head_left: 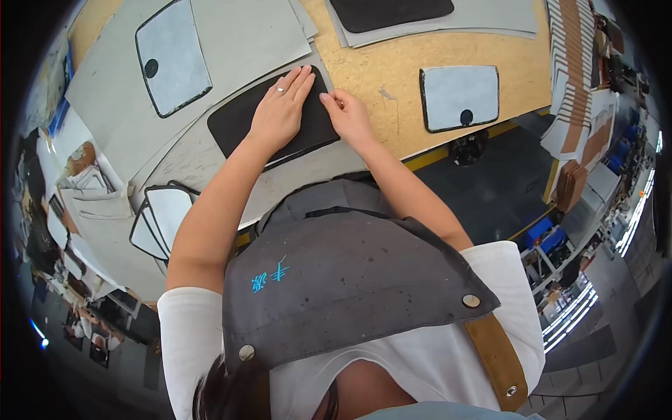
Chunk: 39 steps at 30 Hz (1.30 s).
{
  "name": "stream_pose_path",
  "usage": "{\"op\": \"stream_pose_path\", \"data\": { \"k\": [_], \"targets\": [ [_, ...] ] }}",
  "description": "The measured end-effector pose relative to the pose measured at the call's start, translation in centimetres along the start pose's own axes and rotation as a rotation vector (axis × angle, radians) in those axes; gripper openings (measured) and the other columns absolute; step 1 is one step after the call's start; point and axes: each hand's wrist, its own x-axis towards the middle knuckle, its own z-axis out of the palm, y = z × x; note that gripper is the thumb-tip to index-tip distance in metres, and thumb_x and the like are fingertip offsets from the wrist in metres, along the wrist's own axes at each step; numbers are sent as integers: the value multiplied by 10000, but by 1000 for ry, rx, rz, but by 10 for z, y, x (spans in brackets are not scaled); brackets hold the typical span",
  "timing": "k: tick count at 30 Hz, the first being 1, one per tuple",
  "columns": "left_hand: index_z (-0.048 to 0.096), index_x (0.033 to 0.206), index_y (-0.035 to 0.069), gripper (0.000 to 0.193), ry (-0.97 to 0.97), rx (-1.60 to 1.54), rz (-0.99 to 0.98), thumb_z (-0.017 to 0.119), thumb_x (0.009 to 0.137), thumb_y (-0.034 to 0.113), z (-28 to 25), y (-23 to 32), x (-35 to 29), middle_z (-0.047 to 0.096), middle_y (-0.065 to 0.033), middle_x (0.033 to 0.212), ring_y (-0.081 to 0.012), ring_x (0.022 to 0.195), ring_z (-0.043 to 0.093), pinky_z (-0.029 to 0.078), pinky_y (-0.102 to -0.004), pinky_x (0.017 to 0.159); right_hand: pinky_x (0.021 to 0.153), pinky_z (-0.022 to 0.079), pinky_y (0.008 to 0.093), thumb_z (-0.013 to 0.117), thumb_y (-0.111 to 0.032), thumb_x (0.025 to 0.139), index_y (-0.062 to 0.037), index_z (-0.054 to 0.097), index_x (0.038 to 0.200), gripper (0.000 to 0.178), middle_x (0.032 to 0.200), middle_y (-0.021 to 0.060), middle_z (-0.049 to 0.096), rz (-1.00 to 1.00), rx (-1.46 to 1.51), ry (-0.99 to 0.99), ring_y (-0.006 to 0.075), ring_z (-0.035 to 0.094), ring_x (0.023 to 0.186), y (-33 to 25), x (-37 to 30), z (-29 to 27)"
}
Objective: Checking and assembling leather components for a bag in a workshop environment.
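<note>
With hands apart, rested the left hand (280,115) flat on a black panel (241,120); held the right hand (343,114) curled at the panel's right edge, pinch impossible to tell. Had a grey surface (198,157) beneath the panel, a white pad (458,94) to its right.

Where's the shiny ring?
In the head view, above and left of centre, the ring is on the left hand, which lies on the black panel.
</note>
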Motion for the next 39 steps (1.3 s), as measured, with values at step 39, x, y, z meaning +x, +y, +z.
{"op": "stream_pose_path", "data": {
  "k": [39],
  "targets": [
    [566,1092,68,299,580,-305,-409,534,800,12,17,14,-123,549,-87,1169,-254,1081,518,354,-412,933,486,296,224,587,-265,863,-65,592,709,253,587,-71,427,73,-80,-125,45,367,537,10,23,-22]
  ]
}}
